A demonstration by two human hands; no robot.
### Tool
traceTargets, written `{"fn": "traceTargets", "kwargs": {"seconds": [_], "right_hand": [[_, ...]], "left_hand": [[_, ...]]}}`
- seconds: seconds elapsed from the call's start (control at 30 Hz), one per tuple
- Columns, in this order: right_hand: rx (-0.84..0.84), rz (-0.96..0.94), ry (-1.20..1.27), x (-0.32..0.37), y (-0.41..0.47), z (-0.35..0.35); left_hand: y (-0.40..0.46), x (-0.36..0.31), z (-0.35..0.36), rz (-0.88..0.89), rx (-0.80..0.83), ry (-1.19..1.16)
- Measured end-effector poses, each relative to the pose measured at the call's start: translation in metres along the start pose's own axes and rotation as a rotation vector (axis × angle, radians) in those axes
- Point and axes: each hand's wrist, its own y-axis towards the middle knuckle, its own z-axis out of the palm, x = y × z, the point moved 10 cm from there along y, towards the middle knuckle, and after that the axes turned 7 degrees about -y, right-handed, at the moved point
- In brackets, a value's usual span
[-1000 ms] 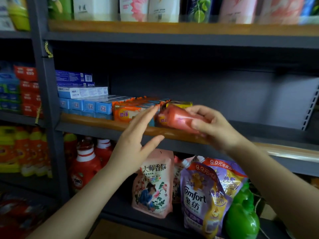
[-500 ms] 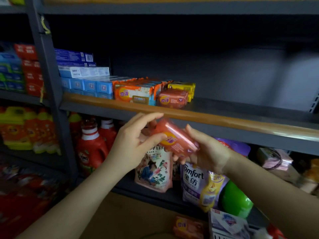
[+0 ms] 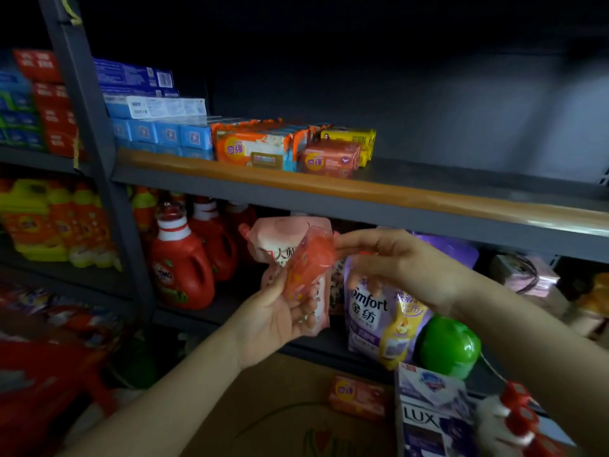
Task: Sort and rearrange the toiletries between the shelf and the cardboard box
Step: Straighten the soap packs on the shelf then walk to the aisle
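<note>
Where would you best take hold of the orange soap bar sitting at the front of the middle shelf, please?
Grip the orange soap bar across its two short ends, coming from the front. It lies flat at the shelf edge with its long face toward you; the yellow pack sits close behind and a larger orange pack close on its left.

Red detergent bottles (image 3: pixel 179 262) with white collars stood in a row on the lower level. To their left, in the neighbouring bay, sat orange and yellow jugs (image 3: pixel 49 222). A purple softener pouch (image 3: pixel 369 311) stood upright just beside a round green container (image 3: pixel 448 346). A yellow cord (image 3: pixel 71 11) was knotted round the grey upright. Blurred red packaging (image 3: pixel 43 374) filled the lower left corner.
</note>
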Motion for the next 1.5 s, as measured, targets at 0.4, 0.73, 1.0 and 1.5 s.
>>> {"fn": "traceTargets", "kwargs": {"seconds": [0.4, 0.73, 1.0, 1.5], "right_hand": [[0.055, -0.035, -0.186, -0.029, -0.012, 0.017], [-0.031, 0.154, -0.036, -0.067, -0.021, 0.018], [0.259, 0.145, -0.330, -0.095, -0.045, 0.044], [0.125, 0.097, -0.724, -0.107, -0.049, 0.023]], "left_hand": [[-0.025, 0.033, -0.017, -0.155, -0.199, 0.096], [-0.030, 0.035, -0.013, -0.223, -0.139, 0.308], [-0.031, 0.067, -0.032, -0.205, -0.106, 0.608], [-0.003, 0.131, -0.052, 0.395, 0.156, 1.800]]}}
